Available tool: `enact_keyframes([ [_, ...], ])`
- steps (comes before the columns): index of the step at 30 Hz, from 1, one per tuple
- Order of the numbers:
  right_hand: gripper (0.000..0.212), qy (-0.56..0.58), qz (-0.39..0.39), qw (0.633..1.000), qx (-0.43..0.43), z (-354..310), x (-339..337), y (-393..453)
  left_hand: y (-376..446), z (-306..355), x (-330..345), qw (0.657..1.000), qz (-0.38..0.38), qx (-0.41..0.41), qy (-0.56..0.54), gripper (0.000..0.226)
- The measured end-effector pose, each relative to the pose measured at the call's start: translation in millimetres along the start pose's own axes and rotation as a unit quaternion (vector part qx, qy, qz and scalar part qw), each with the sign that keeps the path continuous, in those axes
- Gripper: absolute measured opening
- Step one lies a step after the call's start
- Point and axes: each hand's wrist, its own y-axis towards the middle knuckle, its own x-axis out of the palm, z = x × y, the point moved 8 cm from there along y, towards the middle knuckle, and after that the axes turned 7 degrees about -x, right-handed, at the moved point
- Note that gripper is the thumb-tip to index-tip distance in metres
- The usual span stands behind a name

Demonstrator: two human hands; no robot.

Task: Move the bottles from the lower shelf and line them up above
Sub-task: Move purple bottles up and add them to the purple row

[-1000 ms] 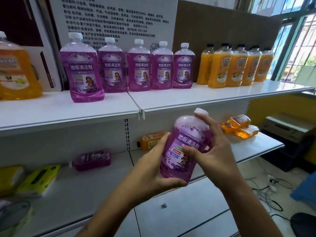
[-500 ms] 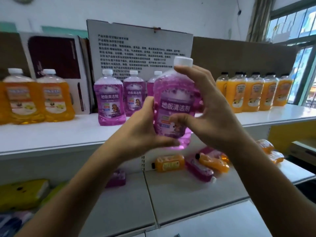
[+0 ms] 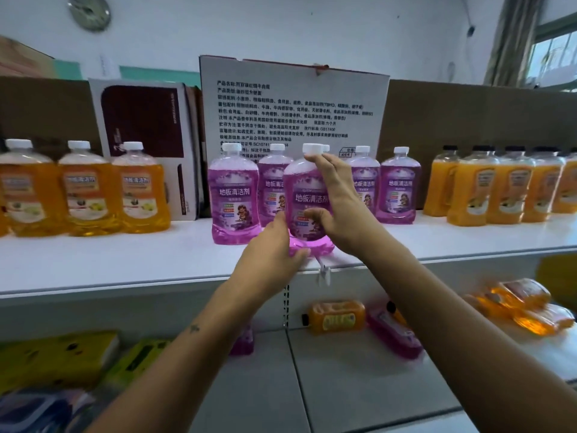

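A purple floor-cleaner bottle (image 3: 304,195) with a white cap stands upright near the front edge of the upper shelf (image 3: 125,264). My left hand (image 3: 271,254) cups its base from the left and my right hand (image 3: 338,204) wraps its right side up to the neck. Behind it stands a row of purple bottles (image 3: 234,195). On the lower shelf (image 3: 343,370) lie an orange bottle (image 3: 337,315), a purple bottle (image 3: 393,335), more orange bottles (image 3: 527,304) at the right, and another purple one (image 3: 242,340) partly hidden by my left arm.
Big orange bottles (image 3: 84,195) line the upper shelf's left, slimmer orange ones (image 3: 493,192) its right. Cardboard boxes (image 3: 290,104) stand behind the rows. Yellow and green packs (image 3: 62,357) lie at the lower left. A white price-tag clip (image 3: 323,273) hangs from the shelf edge.
Both hands carried the purple bottle up from in front of the lower shelf and forward onto the upper shelf, where its base now rests in front of the purple row.
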Motion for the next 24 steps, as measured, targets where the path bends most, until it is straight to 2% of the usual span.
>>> enact_keyframes([
  [6,0.088,0.010,-0.007,1.000,0.027,26.4,25.4,27.5,2.6,2.5,8.6,0.997,0.025,-0.020,0.072,0.080],
  [11,0.088,0.022,-0.005,0.999,0.045,37.9,36.9,38.5,6.1,-1.0,10.7,0.997,0.024,-0.032,0.068,0.081],
  [14,0.088,0.021,-0.006,0.998,0.065,40.1,41.7,41.4,5.4,-2.1,11.1,0.996,0.020,-0.039,0.076,0.076],
  [19,0.098,0.022,-0.032,0.996,0.077,36.7,45.6,37.0,4.3,-1.1,7.0,0.994,0.008,-0.028,0.101,0.047],
  [22,0.098,-0.036,-0.057,0.993,0.094,33.3,29.1,18.8,0.0,5.2,0.4,0.999,0.012,-0.003,0.052,0.054],
  [24,0.085,-0.018,-0.016,0.994,0.102,28.1,6.9,-2.7,-7.6,14.5,-10.8,0.998,0.035,0.038,-0.026,0.053],
])
